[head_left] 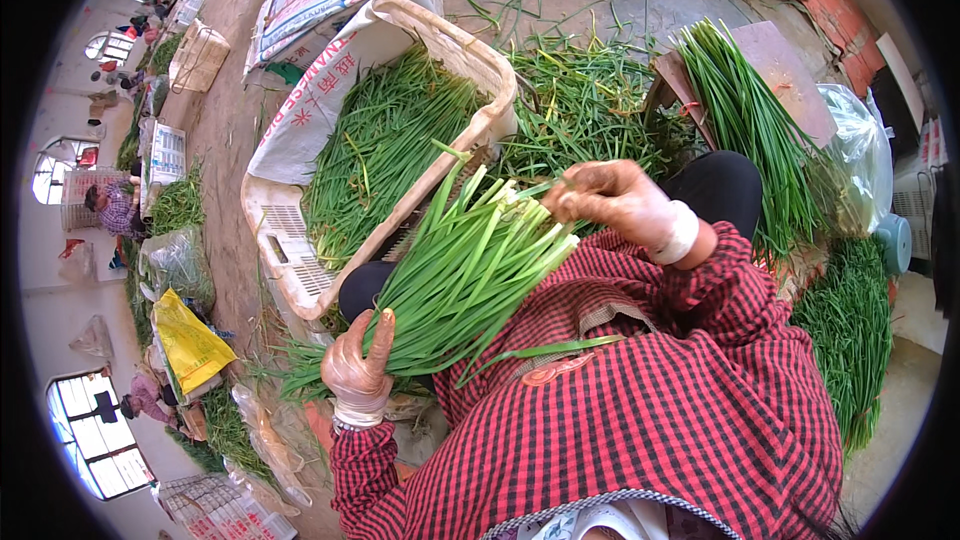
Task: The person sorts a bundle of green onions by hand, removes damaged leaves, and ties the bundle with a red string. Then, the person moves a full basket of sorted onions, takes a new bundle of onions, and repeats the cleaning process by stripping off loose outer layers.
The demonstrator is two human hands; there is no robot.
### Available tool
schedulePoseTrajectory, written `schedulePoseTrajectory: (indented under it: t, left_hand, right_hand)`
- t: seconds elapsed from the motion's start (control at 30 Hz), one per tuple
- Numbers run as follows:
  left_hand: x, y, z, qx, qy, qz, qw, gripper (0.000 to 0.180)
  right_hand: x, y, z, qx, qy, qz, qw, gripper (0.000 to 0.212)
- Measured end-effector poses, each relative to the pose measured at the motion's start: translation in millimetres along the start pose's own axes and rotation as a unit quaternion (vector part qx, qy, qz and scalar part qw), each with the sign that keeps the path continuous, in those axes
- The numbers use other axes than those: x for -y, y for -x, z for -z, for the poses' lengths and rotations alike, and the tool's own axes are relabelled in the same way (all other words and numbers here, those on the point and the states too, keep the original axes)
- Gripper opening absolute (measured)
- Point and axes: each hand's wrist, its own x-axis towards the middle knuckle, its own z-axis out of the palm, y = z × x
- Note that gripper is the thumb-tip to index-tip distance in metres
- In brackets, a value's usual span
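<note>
A loose bunch of garlic chives [450, 285] lies slantwise over my lap, pale stem ends at the upper right, green leaves toward the lower left. My left hand [358, 372], in a thin clear glove, is closed around the leafy part with the thumb on top. At the pale ends, my right hand [615, 202], also gloved and banded white at the wrist, pinches a thin chive strand between thumb and fingers. Its fingertips partly hide that strand. One long leaf hangs apart from the bunch across my checked jacket [640, 420].
Ahead on the left stands a lined plastic crate [500, 75] holding more chives [385, 130]. Loose leaves [585, 105] litter the floor beyond my knees. A tied chive bundle [735, 100] rests over a low stool [785, 60]; more chives [845, 340] lie at right. People work far left.
</note>
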Motion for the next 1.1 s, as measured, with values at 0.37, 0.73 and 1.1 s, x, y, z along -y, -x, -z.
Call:
schedulePoseTrajectory:
  t: [0.37, 0.73, 1.1]
  left_hand:
    - [5, -3, 2, -0.012, -0.018, -0.030, 0.999, 0.068]
    - [2, 1, 10, -0.023, -0.030, -0.046, 0.998, 0.063]
    - [1, -11, 9, 0.000, -0.027, -0.126, 0.992, 0.058]
  right_hand:
    - [23, -3, 16, 0.048, 0.213, -0.044, 0.975, 0.042]
    - [32, -13, 66, -0.083, 0.619, 0.122, 0.772, 0.019]
    - [10, -22, -28, 0.118, 0.628, 0.261, 0.724, 0.014]
